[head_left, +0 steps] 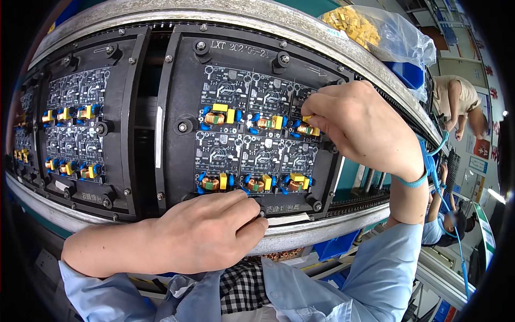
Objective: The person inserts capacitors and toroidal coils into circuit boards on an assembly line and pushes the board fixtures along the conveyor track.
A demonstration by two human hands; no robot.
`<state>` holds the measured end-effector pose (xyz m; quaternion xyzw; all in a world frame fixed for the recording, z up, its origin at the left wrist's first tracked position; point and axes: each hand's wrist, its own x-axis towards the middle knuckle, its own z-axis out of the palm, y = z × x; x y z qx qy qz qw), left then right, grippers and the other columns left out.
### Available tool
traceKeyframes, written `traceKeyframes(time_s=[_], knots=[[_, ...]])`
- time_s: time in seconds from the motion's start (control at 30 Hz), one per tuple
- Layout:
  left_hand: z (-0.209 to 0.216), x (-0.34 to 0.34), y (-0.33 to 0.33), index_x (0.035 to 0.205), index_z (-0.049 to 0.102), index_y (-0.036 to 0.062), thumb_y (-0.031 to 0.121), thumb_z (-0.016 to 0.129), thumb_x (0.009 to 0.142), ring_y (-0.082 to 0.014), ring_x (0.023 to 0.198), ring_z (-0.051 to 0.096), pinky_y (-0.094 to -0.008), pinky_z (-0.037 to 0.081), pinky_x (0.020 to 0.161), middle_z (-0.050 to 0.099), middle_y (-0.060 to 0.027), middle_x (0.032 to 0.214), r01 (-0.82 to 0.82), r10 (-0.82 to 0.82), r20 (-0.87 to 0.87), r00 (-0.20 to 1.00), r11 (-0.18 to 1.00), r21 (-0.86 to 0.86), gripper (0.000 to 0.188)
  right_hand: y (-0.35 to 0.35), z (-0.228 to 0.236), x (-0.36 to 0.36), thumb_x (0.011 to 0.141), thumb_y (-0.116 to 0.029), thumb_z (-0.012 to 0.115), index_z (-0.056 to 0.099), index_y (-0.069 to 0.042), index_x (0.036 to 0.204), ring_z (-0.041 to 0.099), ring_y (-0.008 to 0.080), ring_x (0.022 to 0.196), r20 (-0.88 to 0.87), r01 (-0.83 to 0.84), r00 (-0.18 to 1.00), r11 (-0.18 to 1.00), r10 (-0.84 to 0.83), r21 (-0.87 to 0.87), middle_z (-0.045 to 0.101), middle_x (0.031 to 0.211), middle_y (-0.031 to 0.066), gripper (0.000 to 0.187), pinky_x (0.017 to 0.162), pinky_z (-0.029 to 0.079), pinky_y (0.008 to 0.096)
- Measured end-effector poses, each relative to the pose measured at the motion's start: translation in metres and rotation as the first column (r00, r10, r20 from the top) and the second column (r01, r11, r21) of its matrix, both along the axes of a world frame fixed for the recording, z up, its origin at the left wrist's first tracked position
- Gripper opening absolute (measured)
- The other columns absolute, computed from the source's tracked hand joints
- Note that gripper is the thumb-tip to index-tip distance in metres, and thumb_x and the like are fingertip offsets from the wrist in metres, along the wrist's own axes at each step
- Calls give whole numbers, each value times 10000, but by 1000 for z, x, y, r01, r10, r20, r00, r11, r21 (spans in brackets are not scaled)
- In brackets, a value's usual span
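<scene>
My right hand [365,126] reaches over the far right board of a black carrier tray [185,80], thumb and fingers pinching a small yellow block capacitor [307,118]. Beneath it are a copper-wound coil [305,130] and another yellow capacitor [315,131]. Two rows of dark circuit boards [220,154] fill the tray, carrying coils, blue disc parts and yellow capacitors. My left hand [209,231] lies at the tray's near edge below the front row, its fingers curled. Whatever its fingertips hold, if anything, is hidden.
A second loaded carrier tray [120,91] sits to the left. Metal rails [247,13] run along both sides. Beyond the far rail are a clear bag of yellow capacitors [354,27] and a blue bin [406,74]. A blue cord trails from my right wristband [416,181]. Other people are at far right.
</scene>
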<state>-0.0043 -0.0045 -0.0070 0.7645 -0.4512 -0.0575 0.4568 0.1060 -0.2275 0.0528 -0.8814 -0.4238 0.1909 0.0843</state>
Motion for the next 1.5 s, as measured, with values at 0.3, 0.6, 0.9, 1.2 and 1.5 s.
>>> traceKeyframes(time_s=[0.3,0.6,0.9,1.2,1.5], knots=[[0,0,3,795,541,8,41,562,735,-180,618,439,-259,424,533,424,-85,764,-1,1,16,1000,1000,-7,72,19,9,-6,667,41,576,520,29,710,490,304,521,63,-19,998,993,27,-115,539,655,107,72,556,412,393],[0,0,4,786,537,9,39,563,728,-182,618,441,-261,423,542,426,-84,759,2,-2,17,1000,1000,-5,71,27,12,-11,673,44,564,523,26,702,508,289,551,140,-59,987,982,84,-177,541,659,105,53,582,428,378],[6,3,9,836,632,-37,-30,640,737,-207,626,525,-276,458,541,562,-114,855,34,-32,-55,998,999,32,100,21,11,-4,658,19,583,533,25,682,525,299,561,69,-52,995,980,67,-193,557,673,110,56,591,442,363],[5,3,5,852,634,-39,-65,644,690,-213,617,523,-283,466,548,561,-120,852,27,-27,-68,997,1000,0,165,19,4,0,651,34,614,550,35,659,496,270,542,160,-150,973,981,169,-120,575,653,97,65,571,433,342],[3,1,8,884,599,-21,17,583,752,-205,665,509,-272,453,589,512,-99,845,38,-37,-43,998,999,31,138,-7,-7,1,706,47,633,617,66,789,551,270,597,-138,78,989,978,-51,194,637,752,109,86,608,465,326]])
